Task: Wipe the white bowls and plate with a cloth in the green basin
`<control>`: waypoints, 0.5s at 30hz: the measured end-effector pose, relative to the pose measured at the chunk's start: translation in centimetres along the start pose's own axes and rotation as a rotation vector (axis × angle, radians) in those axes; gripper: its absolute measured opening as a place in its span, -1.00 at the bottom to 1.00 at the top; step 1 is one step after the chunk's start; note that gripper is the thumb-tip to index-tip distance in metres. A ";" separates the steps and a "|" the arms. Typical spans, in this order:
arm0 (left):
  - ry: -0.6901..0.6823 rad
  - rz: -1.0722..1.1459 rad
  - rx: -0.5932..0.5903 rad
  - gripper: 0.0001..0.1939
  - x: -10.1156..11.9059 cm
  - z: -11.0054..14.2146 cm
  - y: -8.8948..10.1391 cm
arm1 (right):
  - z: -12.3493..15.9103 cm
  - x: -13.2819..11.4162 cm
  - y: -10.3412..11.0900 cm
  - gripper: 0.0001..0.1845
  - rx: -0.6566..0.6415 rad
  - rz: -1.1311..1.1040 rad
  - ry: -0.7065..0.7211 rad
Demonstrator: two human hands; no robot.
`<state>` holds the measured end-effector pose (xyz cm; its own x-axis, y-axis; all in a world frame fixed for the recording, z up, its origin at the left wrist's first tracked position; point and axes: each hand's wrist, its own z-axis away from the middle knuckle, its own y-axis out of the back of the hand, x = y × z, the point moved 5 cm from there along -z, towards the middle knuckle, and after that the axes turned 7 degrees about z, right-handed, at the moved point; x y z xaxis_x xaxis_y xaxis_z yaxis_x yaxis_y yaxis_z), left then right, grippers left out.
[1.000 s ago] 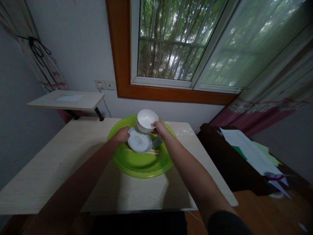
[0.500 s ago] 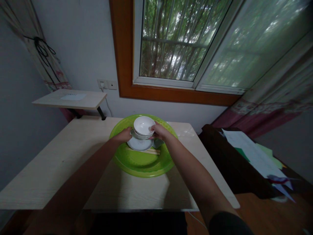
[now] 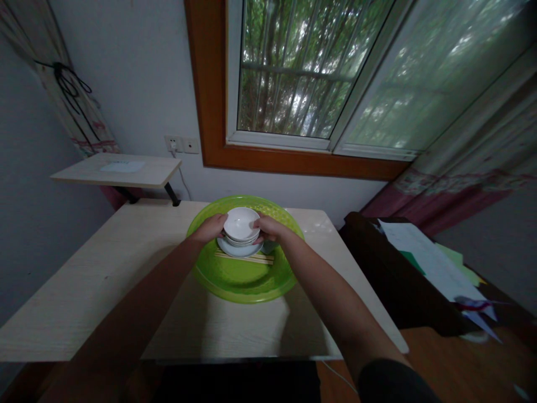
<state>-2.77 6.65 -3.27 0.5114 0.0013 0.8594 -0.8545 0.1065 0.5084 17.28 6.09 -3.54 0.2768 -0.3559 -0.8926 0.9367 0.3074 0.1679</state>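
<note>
A stack of white bowls (image 3: 242,223) sits between my two hands, over a white plate (image 3: 238,251). My left hand (image 3: 213,227) grips the stack's left side. On the opposite side my right hand (image 3: 269,227) holds it too, thumb over the rim of the top bowl. Whether the stack rests on the plate or hangs just above it, I cannot tell. Pale chopsticks (image 3: 262,259) lie in front of the plate. A greyish piece (image 3: 269,246), partly hidden by my right hand, is beside it. All of this is in a large round green basin (image 3: 243,288).
The basin stands on a light wooden table (image 3: 104,280). A small raised shelf (image 3: 126,168) with a paper on it is at the back left. Behind is a wall with a power socket (image 3: 174,144) and window. To the right, papers (image 3: 432,260) cover a dark brown piece of furniture.
The bowls have come slightly down and to the left, now covering more of the plate. My left hand has closed on their left side; my right hand has moved with them.
</note>
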 end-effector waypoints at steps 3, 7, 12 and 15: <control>0.109 0.188 -0.147 -0.57 -0.2 0.7 -1.0 | 0.1 0.0 -0.1 -0.34 -0.032 -0.029 -0.006; 0.158 0.183 -0.176 -0.57 -0.2 1.1 -1.2 | 0.1 0.1 -0.4 -0.42 -0.110 -0.040 -0.009; 0.156 0.166 -0.171 -0.61 -0.5 0.9 -1.2 | 0.1 0.1 -0.2 -0.47 -0.044 0.028 0.059; 0.118 0.110 -0.140 -0.63 -0.8 0.5 -1.2 | 0.0 0.1 0.2 -0.50 0.042 0.125 0.086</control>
<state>-2.21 5.98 -4.53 0.4299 0.1366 0.8925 -0.8890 0.2367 0.3920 17.53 6.12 -3.60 0.3741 -0.2394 -0.8960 0.9047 0.3068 0.2957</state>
